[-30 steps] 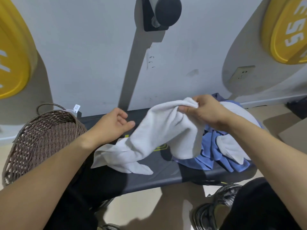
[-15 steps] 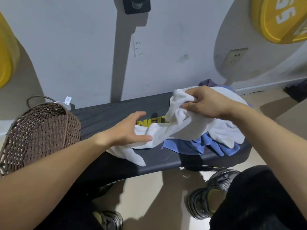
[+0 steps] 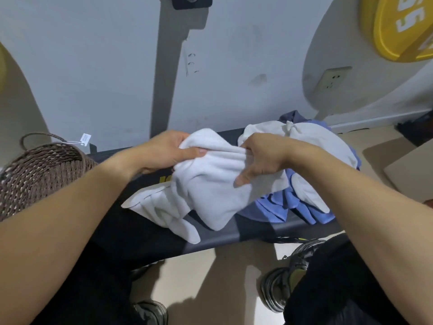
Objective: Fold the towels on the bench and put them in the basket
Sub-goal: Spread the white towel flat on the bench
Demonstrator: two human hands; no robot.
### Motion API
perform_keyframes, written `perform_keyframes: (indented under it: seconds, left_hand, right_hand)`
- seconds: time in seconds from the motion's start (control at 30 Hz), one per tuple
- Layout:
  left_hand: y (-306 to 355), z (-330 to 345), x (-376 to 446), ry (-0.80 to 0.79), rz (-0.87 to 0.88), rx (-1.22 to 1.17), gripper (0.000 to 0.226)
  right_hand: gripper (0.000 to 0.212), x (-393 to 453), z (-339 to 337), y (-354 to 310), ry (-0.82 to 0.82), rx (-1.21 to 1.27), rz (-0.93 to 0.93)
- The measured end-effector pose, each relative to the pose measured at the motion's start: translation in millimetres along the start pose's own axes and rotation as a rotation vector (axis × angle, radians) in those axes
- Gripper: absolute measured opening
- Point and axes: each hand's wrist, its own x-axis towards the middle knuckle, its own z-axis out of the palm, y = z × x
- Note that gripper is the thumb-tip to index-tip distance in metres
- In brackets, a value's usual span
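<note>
Towel, white (image 3: 210, 181), centre of frame; bunched and raised above the dark bench (image 3: 253, 234), lower end trailing onto it; left hand (image 3: 164, 151) pinches one upper edge, thumb over cloth; right hand (image 3: 260, 158) grips the adjoining edge, fingers curled, probably to find corners and spread it for folding; remaining towels, white and blue (image 3: 304, 205), heaped centre right; basket, wicker (image 3: 39, 170), left edge, interior hidden.
</note>
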Motion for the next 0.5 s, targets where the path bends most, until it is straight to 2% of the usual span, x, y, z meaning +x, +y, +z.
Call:
perform_keyframes:
  seconds: [0.07,0.17,0.3,0.37,0.43,0.5]
  left_hand:
    - [-18,-21,-2,0.024,-0.044,0.232,0.019]
    - [-50,-41,-7,0.087,-0.125,0.470,0.010]
    - [-90,-46,-11,0.162,-0.310,0.494,0.028]
    - [-102,-43,-14,0.204,-0.373,0.466,0.033]
    - [-110,-38,-18,0.151,-0.424,0.382,0.035]
    - [-113,-29,-23,0.023,-0.476,0.272,0.038]
  right_hand:
    - [0.039,16,5,-8,-0.096,-0.079,0.065]
    - [0.034,44,14,-18,-0.097,0.003,0.164]
    - [0.029,81,36,-39,-0.061,0.360,0.217]
    - [0.027,93,52,-52,-0.090,0.403,0.200]
    - [0.030,100,71,-65,-0.171,0.416,0.158]
    - [0.050,101,88,-78,-0.285,0.401,0.123]
